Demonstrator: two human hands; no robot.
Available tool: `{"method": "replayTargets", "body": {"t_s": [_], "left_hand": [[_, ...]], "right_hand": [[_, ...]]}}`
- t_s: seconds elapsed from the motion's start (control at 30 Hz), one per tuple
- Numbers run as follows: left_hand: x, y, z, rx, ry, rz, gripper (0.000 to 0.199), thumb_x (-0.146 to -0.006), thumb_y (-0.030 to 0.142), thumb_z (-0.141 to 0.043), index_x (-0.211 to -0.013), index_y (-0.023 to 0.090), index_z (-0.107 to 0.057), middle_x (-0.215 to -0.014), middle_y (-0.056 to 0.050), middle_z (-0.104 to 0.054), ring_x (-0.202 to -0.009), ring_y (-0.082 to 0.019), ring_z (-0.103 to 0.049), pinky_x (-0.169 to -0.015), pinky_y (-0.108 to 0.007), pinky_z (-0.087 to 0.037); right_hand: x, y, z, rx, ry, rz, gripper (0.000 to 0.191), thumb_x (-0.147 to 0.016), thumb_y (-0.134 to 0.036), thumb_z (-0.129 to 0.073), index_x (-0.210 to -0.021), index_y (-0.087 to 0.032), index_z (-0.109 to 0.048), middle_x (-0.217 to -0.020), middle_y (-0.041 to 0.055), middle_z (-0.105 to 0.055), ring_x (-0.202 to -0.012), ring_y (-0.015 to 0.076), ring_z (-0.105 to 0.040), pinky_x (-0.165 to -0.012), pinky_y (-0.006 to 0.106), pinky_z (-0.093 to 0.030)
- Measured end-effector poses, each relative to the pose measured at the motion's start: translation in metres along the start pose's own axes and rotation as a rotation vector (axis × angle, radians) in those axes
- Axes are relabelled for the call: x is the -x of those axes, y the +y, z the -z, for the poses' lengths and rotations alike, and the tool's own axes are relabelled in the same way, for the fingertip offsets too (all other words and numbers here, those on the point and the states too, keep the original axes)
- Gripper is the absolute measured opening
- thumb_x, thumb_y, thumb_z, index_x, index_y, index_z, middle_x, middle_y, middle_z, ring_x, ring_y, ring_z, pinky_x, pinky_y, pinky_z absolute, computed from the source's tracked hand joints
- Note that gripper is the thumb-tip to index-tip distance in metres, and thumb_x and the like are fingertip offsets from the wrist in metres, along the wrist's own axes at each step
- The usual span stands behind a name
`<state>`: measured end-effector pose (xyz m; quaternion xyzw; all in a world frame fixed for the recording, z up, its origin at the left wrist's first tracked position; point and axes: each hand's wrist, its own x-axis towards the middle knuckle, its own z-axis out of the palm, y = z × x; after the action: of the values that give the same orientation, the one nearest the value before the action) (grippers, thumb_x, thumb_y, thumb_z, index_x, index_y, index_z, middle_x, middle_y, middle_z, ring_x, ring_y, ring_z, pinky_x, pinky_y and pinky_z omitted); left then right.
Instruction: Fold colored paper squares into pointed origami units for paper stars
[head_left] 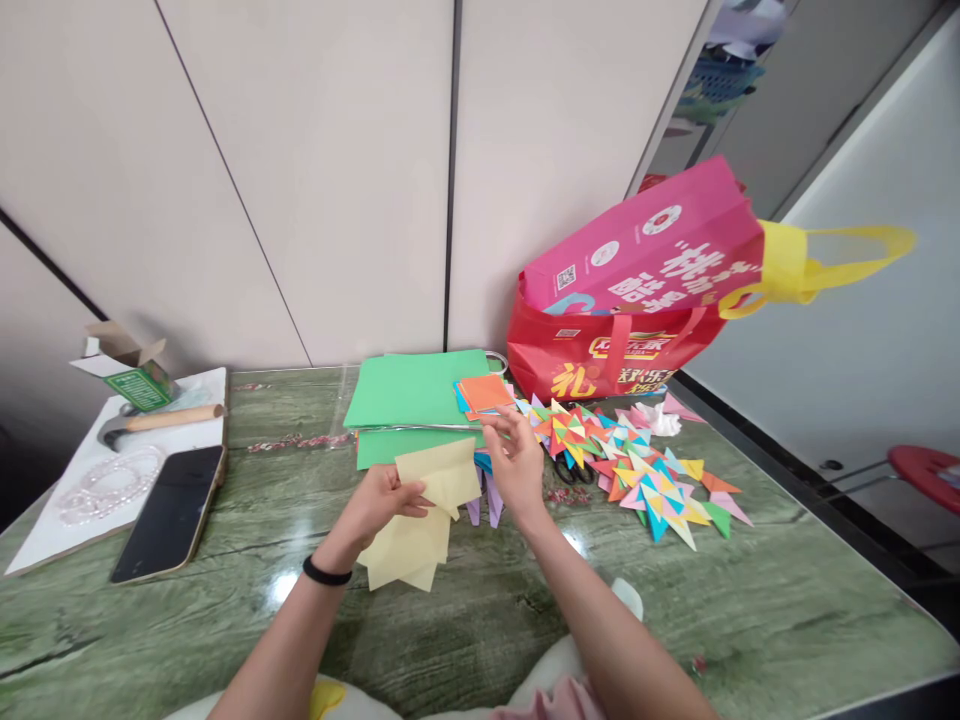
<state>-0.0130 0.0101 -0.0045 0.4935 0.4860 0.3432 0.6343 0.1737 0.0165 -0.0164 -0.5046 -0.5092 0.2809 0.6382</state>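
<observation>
My left hand (380, 507) pinches a pale yellow square of paper (442, 472) between thumb and fingers, held up over the table. Beneath it, more pale yellow paper sheets (409, 550) lie overlapping on the tabletop. My right hand (516, 458) has its fingers bent and a little apart, with nothing seen between them. Its fingertips are close to a small pile of orange and blue paper squares (484, 393), which rests on green sheets (420, 385). Purple folded paper pieces (493, 502) stick out between my hands.
Colourful folded paper stars (660, 495) and black-handled scissors (572, 470) lie to the right. Behind stand a red gift bag (570, 350) and a pink bag (675, 240). On the left are a phone (171, 512), a wooden-handled tool (176, 417), a beaded string (112, 485) and a small green box (142, 385).
</observation>
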Motion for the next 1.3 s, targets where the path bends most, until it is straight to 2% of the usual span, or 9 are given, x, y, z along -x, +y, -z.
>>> {"method": "replayTargets", "body": {"t_s": [0.13, 0.27, 0.37, 0.57, 0.67, 0.77, 0.9, 1.07, 1.3], "left_hand": [[0.0, -0.003, -0.002, -0.094, -0.116, 0.037, 0.025, -0.057, 0.033, -0.077, -0.067, 0.012, -0.07, -0.061, -0.006, -0.07, -0.06, -0.019, -0.067, -0.057, -0.028, -0.054], [-0.001, -0.004, -0.003, -0.125, -0.162, 0.03, 0.025, -0.057, 0.033, -0.076, -0.068, 0.012, -0.07, -0.064, -0.005, -0.069, -0.058, -0.016, -0.063, -0.058, -0.026, -0.052], [-0.002, -0.002, -0.003, -0.079, -0.083, -0.004, 0.031, -0.058, 0.035, -0.075, -0.078, 0.012, -0.07, -0.067, -0.004, -0.07, -0.061, -0.016, -0.063, -0.062, -0.027, -0.051], [-0.006, -0.004, -0.001, 0.061, 0.23, -0.082, 0.035, -0.056, 0.037, -0.076, -0.077, 0.011, -0.066, -0.065, -0.005, -0.069, -0.058, -0.016, -0.061, -0.054, -0.025, -0.047], [-0.005, -0.005, -0.002, 0.079, 0.27, -0.098, 0.036, -0.057, 0.039, -0.075, -0.076, 0.011, -0.066, -0.063, -0.004, -0.069, -0.055, -0.014, -0.059, -0.052, -0.023, -0.044], [-0.004, -0.003, -0.003, 0.09, 0.269, -0.096, 0.036, -0.056, 0.039, -0.076, -0.074, 0.011, -0.066, -0.061, -0.004, -0.068, -0.052, -0.013, -0.058, -0.05, -0.023, -0.043], [-0.002, 0.0, -0.005, 0.097, 0.245, -0.077, 0.036, -0.054, 0.039, -0.078, -0.074, 0.01, -0.068, -0.061, -0.005, -0.069, -0.051, -0.014, -0.058, -0.048, -0.022, -0.042], [-0.002, 0.0, -0.005, 0.1, 0.237, -0.087, 0.035, -0.055, 0.038, -0.077, -0.075, 0.011, -0.069, -0.062, -0.005, -0.07, -0.052, -0.014, -0.058, -0.048, -0.022, -0.041], [-0.003, -0.002, -0.004, 0.061, 0.267, -0.127, 0.032, -0.056, 0.039, -0.077, -0.072, 0.012, -0.07, -0.065, -0.005, -0.07, -0.054, -0.015, -0.058, -0.049, -0.022, -0.042]], "right_hand": [[0.007, -0.01, -0.003, 0.171, -0.147, 0.256, 0.026, -0.082, -0.027, -0.056, -0.107, -0.021, -0.056, -0.097, 0.0071, -0.067, -0.096, 0.0201, -0.061, -0.089, 0.036, -0.044], [0.013, -0.005, -0.008, 0.28, -0.316, 0.45, 0.021, -0.08, -0.026, -0.06, -0.1, -0.021, -0.061, -0.09, 0.0056, -0.07, -0.088, 0.021, -0.063, -0.082, 0.035, -0.047], [0.015, 0.003, -0.01, 0.302, -0.334, 0.404, 0.021, -0.081, -0.02, -0.055, -0.101, -0.02, -0.062, -0.087, 0.0056, -0.07, -0.081, 0.019, -0.065, -0.075, 0.032, -0.05], [0.015, 0.006, -0.013, 0.208, -0.343, 0.161, 0.026, -0.078, -0.018, -0.052, -0.103, -0.019, -0.059, -0.082, 0.0047, -0.067, -0.07, 0.0159, -0.063, -0.062, 0.026, -0.052], [0.015, 0.005, -0.015, 0.111, -0.378, 0.027, 0.024, -0.077, -0.018, -0.051, -0.099, -0.018, -0.058, -0.09, 0.0057, -0.067, -0.07, 0.0157, -0.064, -0.056, 0.024, -0.051], [0.016, 0.006, -0.017, 0.054, -0.404, -0.029, 0.025, -0.077, -0.02, -0.051, -0.101, -0.018, -0.058, -0.095, 0.006, -0.068, -0.073, 0.0165, -0.066, -0.057, 0.025, -0.052], [0.016, 0.004, -0.015, 0.1, -0.379, 0.03, 0.025, -0.078, -0.021, -0.053, -0.101, -0.019, -0.062, -0.098, 0.0063, -0.069, -0.079, 0.0177, -0.066, -0.064, 0.027, -0.052], [0.016, 0.004, -0.013, 0.168, -0.416, 0.181, 0.027, -0.076, -0.013, -0.05, -0.093, -0.022, -0.068, -0.093, 0.0042, -0.071, -0.078, 0.0172, -0.064, -0.062, 0.025, -0.05], [0.015, 0.013, -0.013, 0.112, -0.499, 0.216, 0.041, -0.066, -0.001, -0.043, -0.086, -0.023, -0.071, -0.092, 0.0027, -0.071, -0.087, 0.0176, -0.064, -0.07, 0.027, -0.049]]}}
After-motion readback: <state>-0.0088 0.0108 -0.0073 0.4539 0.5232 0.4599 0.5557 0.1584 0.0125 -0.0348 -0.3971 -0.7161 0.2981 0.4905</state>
